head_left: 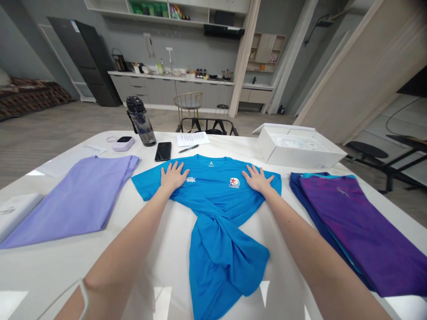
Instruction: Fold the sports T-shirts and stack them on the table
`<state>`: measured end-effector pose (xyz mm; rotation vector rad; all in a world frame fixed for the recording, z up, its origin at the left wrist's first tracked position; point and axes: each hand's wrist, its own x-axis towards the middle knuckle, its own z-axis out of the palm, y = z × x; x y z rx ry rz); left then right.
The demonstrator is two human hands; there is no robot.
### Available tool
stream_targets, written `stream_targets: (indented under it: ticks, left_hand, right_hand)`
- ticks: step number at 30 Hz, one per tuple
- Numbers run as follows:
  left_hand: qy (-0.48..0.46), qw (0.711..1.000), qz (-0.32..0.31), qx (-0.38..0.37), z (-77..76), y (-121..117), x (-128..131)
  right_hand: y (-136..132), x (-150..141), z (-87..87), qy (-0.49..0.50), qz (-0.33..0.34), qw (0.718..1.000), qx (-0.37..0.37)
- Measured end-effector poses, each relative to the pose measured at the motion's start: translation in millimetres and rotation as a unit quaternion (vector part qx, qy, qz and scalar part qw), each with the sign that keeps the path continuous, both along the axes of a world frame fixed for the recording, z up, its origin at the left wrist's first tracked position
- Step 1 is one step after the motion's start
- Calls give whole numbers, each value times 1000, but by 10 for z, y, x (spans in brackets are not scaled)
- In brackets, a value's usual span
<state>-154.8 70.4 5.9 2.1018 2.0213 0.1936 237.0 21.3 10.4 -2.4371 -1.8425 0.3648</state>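
A bright blue T-shirt (216, 209) lies front up in the middle of the white table (167, 231), its collar at the far side and its lower part bunched toward me. My left hand (173, 174) rests flat on the shirt's left shoulder, fingers spread. My right hand (257, 178) lies flat on the right shoulder, fingers spread too. Neither hand holds anything.
A folded lilac garment (80, 195) lies at the left, and purple and dark blue garments (356, 226) are stacked at the right. Behind the shirt stand a dark water bottle (142, 121), a phone (163, 151), a small lilac device (123, 143), paper with a pen (192, 138) and an open white box (296, 146).
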Motion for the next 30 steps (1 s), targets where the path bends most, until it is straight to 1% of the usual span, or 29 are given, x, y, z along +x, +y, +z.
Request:
stream_targets:
  ticks: [4,8,12,17,21,24,26,27,29,30]
  left_hand:
    - [-5,1000,31,2,-18,87,101]
    - [-5,998,58,11,-34,150,182]
    - [-5,998,63,12,-27,179,218]
    - [-1,998,64,16,-20,273,221]
    - [0,999,47,24,-54,384,175]
    - [-3,998,40,38,-43,401,151]
    - [-8,997,25,67,6,345,180]
    - [-10,996,7,92,38,292,216]
    - [-10,989,-52,141,100,140,331]
    - [-7,985,-86,153,121,47,406]
  right_hand:
    - [176,63,-13,-19,27,999,6]
    - [298,115,-70,-42,54,998,17]
    - [422,153,-107,-51,77,995,26]
    - [612,173,-128,-46,72,996,29]
    - [706,175,-150,-39,59,997,39]
    - [712,163,-142,-37,58,997,42]
    - [699,152,-125,-37,60,997,42]
    - [692,146,-116,-36,60,997,42]
    - [681,138,-103,-35,58,997,43]
    - [678,136,-100,-35,58,997,43]
